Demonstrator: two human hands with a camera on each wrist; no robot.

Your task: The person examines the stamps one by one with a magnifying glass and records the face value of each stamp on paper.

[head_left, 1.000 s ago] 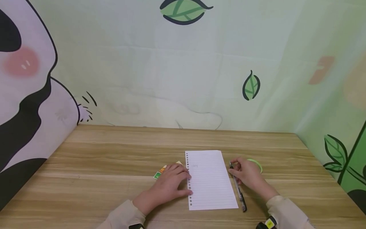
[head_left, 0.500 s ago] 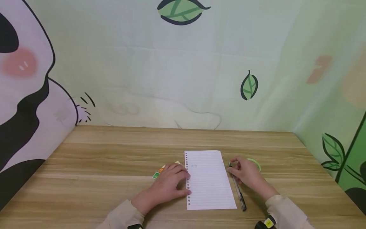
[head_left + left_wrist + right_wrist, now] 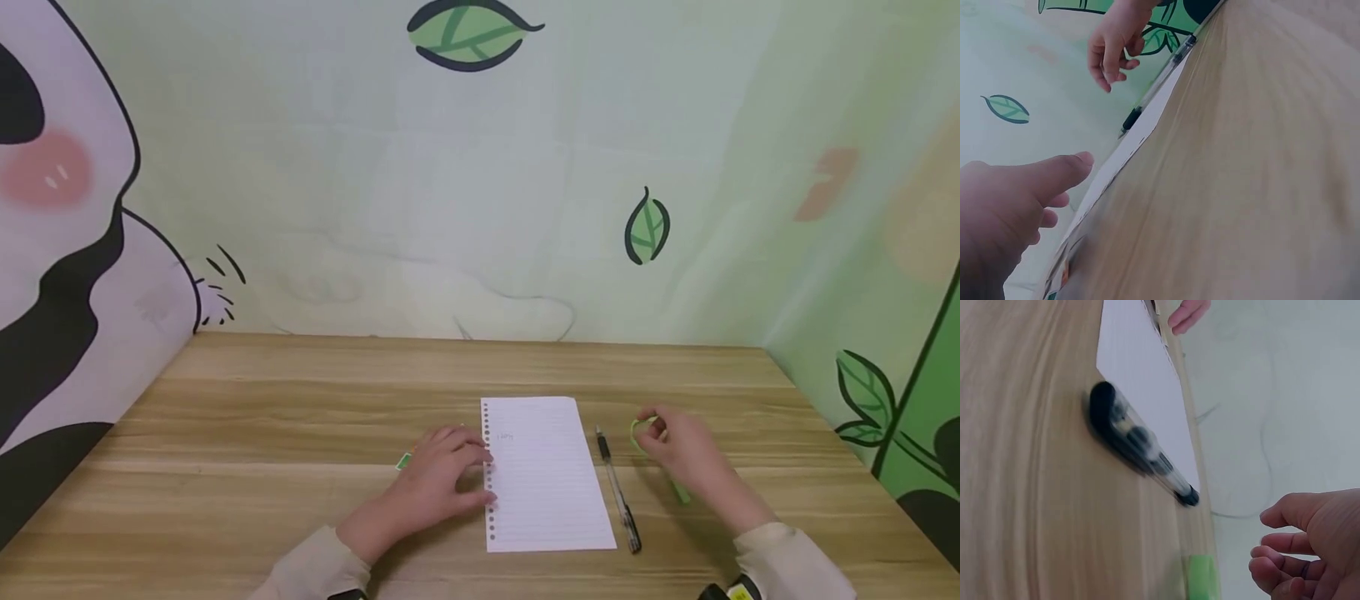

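Note:
A sheet of lined loose-leaf paper (image 3: 551, 492) with punched holes along its left side and faint writing near the top lies on the table. My left hand (image 3: 438, 471) rests at its left edge, fingers spread, thumb and fingertips over the holes. A black-and-clear pen (image 3: 618, 490) lies alone just right of the sheet. My right hand (image 3: 682, 446) hovers further right, fingers loosely bent, above a green item with a rounded end and a handle-like strip (image 3: 681, 492). In the right wrist view a gap shows between the fingers and the green item (image 3: 1202, 575).
Colourful cards or stickers, mostly hidden, peek out from under the left hand, a green corner (image 3: 403, 461) showing. The wooden table (image 3: 262, 392) meets a fabric backdrop (image 3: 337, 183) with leaves and a panda printed on it.
My right hand has let go of the pen's top end and moved right, over the green item. The pen now lies by itself. The left hand stays at the paper's edge.

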